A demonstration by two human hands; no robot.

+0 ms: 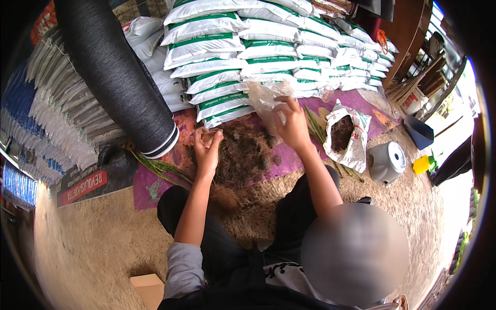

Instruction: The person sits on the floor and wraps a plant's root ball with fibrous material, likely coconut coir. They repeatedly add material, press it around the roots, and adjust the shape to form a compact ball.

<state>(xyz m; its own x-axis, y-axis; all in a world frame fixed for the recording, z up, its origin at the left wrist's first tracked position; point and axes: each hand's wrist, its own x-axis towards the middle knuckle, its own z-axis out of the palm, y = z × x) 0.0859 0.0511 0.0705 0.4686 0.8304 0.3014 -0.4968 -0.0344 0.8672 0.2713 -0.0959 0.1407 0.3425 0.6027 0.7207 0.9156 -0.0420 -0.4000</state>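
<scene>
My right hand point(293, 125) is closed on a crumpled clear plastic bag point(262, 99), which it lifts beyond a heap of brown fibrous soil point(243, 150). At the heap's left edge is my left hand point(207, 147), palm up with its fingers curled together. A thin pale strand seems to cross its fingertips, but what it pinches is too small to name. Long green leaves with yellow edges point(157, 168) lie left of the heap. More such leaves point(314, 125) lie right of my right hand, beside an open white bag point(356, 147) holding dark soil.
Stacked white and green sacks point(217, 67) form a wall behind the purple sheet point(295, 161). A big black roll point(113, 67) leans at left beside piled folded bags point(67, 103). At right are a grey pot point(385, 164), a dark blue scoop point(419, 133) and a yellow object point(421, 165).
</scene>
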